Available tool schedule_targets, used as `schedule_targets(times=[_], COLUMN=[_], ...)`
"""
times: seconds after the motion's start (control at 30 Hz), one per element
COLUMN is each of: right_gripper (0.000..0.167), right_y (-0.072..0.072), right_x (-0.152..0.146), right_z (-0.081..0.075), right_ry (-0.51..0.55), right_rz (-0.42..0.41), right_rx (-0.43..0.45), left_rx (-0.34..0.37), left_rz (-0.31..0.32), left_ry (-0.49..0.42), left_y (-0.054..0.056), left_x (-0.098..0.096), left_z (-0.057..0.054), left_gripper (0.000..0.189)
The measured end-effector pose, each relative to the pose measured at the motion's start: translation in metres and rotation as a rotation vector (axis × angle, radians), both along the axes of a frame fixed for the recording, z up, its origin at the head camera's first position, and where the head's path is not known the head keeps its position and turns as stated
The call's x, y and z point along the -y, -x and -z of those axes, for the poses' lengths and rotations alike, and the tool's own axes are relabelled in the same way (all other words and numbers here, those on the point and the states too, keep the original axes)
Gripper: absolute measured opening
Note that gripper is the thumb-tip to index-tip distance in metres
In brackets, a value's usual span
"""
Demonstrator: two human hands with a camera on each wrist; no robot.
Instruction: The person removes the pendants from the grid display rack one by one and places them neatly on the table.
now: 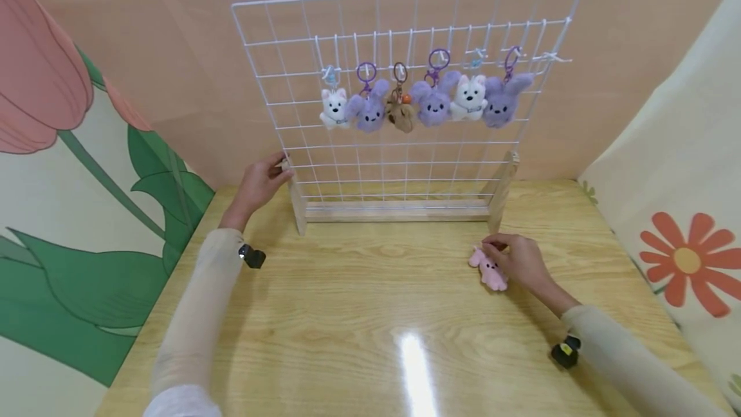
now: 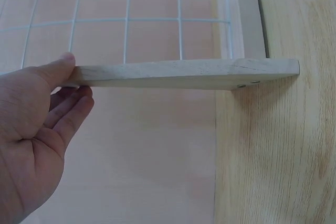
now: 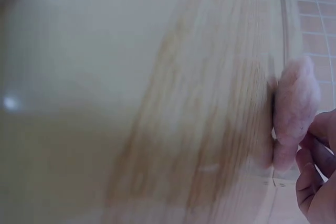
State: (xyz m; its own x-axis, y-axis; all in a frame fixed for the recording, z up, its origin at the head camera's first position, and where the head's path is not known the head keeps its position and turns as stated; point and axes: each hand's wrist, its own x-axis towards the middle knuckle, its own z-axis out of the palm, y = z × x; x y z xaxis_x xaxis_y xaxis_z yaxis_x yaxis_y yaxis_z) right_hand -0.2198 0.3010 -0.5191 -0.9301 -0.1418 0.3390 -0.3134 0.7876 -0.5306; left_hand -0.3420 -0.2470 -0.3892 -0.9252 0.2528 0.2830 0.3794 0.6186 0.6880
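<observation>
A white wire grid rack [image 1: 399, 147] on a wooden stand holds a row of plush keychains on hooks. My left hand [image 1: 260, 182] grips the upper end of the stand's left wooden upright [image 2: 184, 72], thumb on one face and fingers on the other. On the table at the front right lies a pink plush keychain [image 1: 491, 272] with long ears and a small face. My right hand [image 1: 518, 262] pinches it near its head; in the right wrist view the fingers [image 3: 310, 182] are partly behind the pink plush and cut off by the frame edge.
Hanging are purple long-eared plushes [image 1: 370, 114], white dog-like plushes [image 1: 469, 98] and a brown plush [image 1: 401, 114]. A bare hook [image 1: 552, 56] sticks out at the grid's right. The stand's right upright [image 1: 502, 192] is close beyond my right hand. Printed cloth surrounds the wooden table [image 1: 347, 314].
</observation>
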Motion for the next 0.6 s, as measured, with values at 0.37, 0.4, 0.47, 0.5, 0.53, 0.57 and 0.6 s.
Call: schedule_targets(times=[0.37, 0.4, 0.47, 0.5, 0.53, 0.57, 0.6], right_gripper=[0.013, 0.014, 0.014, 0.014, 0.015, 0.015, 0.015], right_y=[0.002, 0.001, 0.000, 0.000, -0.001, -0.001, -0.001], right_x=[-0.004, -0.004, -0.003, -0.003, -0.003, -0.002, -0.002], right_z=[-0.015, -0.019, -0.028, -0.033, -0.039, -0.046, -0.052], right_ry=[-0.016, -0.017, -0.022, -0.022, -0.024, -0.023, -0.024], right_rz=[0.024, 0.020, 0.009, 0.001, -0.008, -0.017, -0.024], right_rx=[0.025, 0.009, -0.036, -0.060, -0.089, -0.116, -0.143], left_rx=[-0.012, -0.012, -0.008, -0.005, -0.002, 0.000, 0.003], left_rz=[0.003, 0.006, 0.006, 0.008, 0.007, 0.006, 0.006], left_ry=[0.013, 0.014, 0.015, 0.014, 0.012, 0.009, 0.009], left_y=[0.001, 0.001, 0.000, 0.000, 0.000, 0.000, 0.000], left_x=[0.000, 0.000, 0.000, 0.000, -0.001, -0.001, -0.001], left_z=[-0.001, -0.001, -0.001, 0.000, -0.001, -0.001, -0.001], left_gripper=[0.053, 0.053, 0.053, 0.053, 0.053, 0.053, 0.054])
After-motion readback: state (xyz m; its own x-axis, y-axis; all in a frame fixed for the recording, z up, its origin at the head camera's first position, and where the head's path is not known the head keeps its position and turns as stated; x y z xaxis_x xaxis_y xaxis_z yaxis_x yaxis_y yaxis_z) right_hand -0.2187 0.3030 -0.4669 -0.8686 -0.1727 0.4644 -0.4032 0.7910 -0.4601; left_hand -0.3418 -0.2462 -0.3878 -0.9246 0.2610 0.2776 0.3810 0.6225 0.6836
